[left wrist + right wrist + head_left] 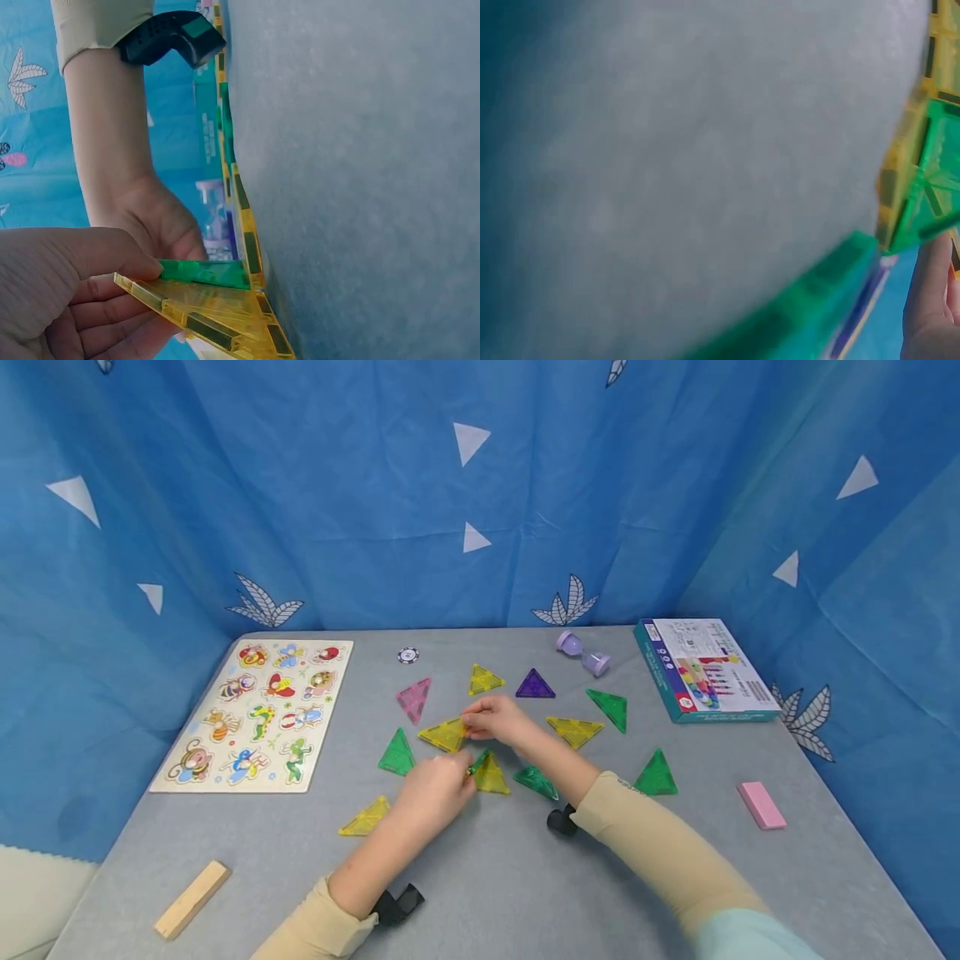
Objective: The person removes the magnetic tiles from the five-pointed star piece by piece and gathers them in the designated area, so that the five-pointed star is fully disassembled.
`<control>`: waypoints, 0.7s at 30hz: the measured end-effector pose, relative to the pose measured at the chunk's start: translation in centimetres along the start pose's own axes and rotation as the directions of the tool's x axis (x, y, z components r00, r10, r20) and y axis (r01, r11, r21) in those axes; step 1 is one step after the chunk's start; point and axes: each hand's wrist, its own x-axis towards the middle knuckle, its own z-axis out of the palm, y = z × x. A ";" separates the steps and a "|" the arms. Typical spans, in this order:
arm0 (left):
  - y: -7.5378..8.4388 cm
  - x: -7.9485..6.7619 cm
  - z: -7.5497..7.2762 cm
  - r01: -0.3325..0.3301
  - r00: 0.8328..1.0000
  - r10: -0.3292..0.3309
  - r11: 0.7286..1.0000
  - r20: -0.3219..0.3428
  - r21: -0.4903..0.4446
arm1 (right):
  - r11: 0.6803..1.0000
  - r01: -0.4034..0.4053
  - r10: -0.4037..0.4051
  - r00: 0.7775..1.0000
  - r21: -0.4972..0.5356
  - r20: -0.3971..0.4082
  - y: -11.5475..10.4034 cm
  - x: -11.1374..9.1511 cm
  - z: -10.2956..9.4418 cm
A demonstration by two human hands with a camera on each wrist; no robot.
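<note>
Translucent triangular magnetic tiles lie spread over the grey table [480,877]. My left hand [438,785] pinches a green triangle tile [206,272] that stands raised from the table. Right beside it, a yellow triangle tile [492,778] lies flat. My right hand [497,720] pinches the right end of another yellow triangle tile [441,735], just beyond the left hand. In the left wrist view this tilted yellow tile [217,307] meets the green one low down, and the right hand's fingertips are hidden behind the tiles.
Around the hands lie more green, yellow, pink and purple triangles. An insect puzzle board [262,714] is at left, a wooden block [192,900] front left. A poker chip [408,656], purple hourglass [583,653] and box [708,672] stand behind; a pink block [762,805] lies right.
</note>
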 end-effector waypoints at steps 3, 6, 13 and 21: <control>0.0 0.0 0.1 -0.005 1.000 0.005 1.000 -0.006 -0.011 | 0.999 -0.035 0.036 0.999 -0.020 0.011 0.4 0.4 0.2; -0.1 0.0 0.2 -0.007 1.000 0.007 1.000 -0.004 -0.016 | 0.996 -0.029 0.030 0.999 -0.081 0.018 0.6 0.5 -0.1; -0.4 0.0 0.2 -0.001 1.000 0.001 1.000 -0.017 -0.012 | 0.937 0.059 -0.056 0.998 -0.345 0.018 0.1 -1.1 -1.9; -0.8 0.3 0.1 0.013 1.000 -0.014 0.999 -0.027 -0.047 | 0.835 0.124 -0.105 0.992 -0.537 0.066 0.6 -4.1 -3.9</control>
